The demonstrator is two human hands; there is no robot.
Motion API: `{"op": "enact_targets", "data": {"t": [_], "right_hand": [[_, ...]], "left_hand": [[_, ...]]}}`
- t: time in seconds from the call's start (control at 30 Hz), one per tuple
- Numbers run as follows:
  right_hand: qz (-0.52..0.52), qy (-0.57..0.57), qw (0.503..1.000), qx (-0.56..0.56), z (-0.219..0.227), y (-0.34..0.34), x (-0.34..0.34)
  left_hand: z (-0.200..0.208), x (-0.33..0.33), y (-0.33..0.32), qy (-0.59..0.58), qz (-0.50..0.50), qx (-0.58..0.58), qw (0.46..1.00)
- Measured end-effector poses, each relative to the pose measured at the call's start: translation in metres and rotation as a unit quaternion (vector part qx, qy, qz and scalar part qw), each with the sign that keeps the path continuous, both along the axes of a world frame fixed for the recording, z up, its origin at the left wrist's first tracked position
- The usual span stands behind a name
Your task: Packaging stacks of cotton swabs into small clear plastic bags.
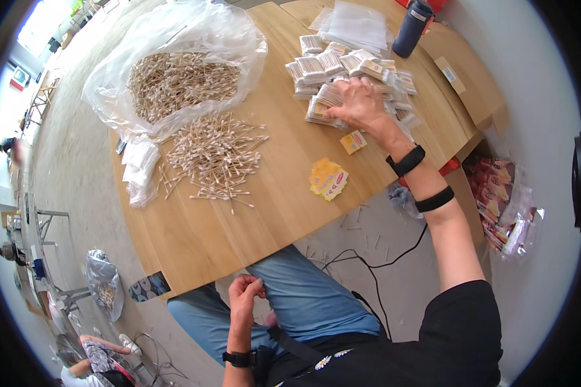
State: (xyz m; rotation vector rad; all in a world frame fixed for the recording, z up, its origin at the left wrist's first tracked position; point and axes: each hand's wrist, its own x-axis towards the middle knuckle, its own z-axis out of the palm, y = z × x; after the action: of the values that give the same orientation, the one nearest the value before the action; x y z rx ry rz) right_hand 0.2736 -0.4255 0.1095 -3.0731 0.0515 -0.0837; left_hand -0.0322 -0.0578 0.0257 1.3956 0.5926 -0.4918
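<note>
My right hand [363,108] reaches over a heap of small clear packs of cotton swabs [312,69] at the far right of the table. Its thumb and fingers are around one cotton swab pack [330,95] at the heap's near left side. Above my thigh, my left hand [244,298] is closed with its fingers curled, and nothing shows in it. A pile of loose cotton swabs [213,155] lies left of the middle. Yellow label cards [328,179] are fanned out nearer to me, with a small yellow card [353,142] just beyond.
A large clear plastic bag [248,48] full of swabs stands far left, with white plastic bags [139,169] beside it. Clear sheets [352,26] and a dark blue bottle [413,29] are at the back right. A cardboard box [461,71] adjoins the table; a black cable [368,264] crosses the floor.
</note>
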Motion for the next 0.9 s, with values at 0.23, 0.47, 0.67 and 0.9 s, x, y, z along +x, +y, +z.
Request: {"op": "enact_targets", "data": {"t": [0.23, 0.47, 0.67, 0.9], "right_hand": [[0.039, -0.049, 0.998, 0.024, -0.006, -0.005, 0.001], [-0.089, -0.159, 0.981, 0.065, 0.003, 0.003, 0.049], [-0.137, -0.136, 0.981, 0.033, -0.008, -0.015, 0.06], [-0.124, -0.093, 0.988, 0.024, -0.016, -0.101, 0.045]], "left_hand": [[0.004, 0.0, -0.004, -0.008, 0.005, -0.002, 1.0], [0.005, -0.001, -0.005, -0.012, -0.008, 0.02, 1.0], [0.01, 0.0, -0.006, -0.011, -0.001, -0.002, 1.0], [0.005, 0.0, -0.005, -0.014, -0.015, 0.018, 1.0]]}}
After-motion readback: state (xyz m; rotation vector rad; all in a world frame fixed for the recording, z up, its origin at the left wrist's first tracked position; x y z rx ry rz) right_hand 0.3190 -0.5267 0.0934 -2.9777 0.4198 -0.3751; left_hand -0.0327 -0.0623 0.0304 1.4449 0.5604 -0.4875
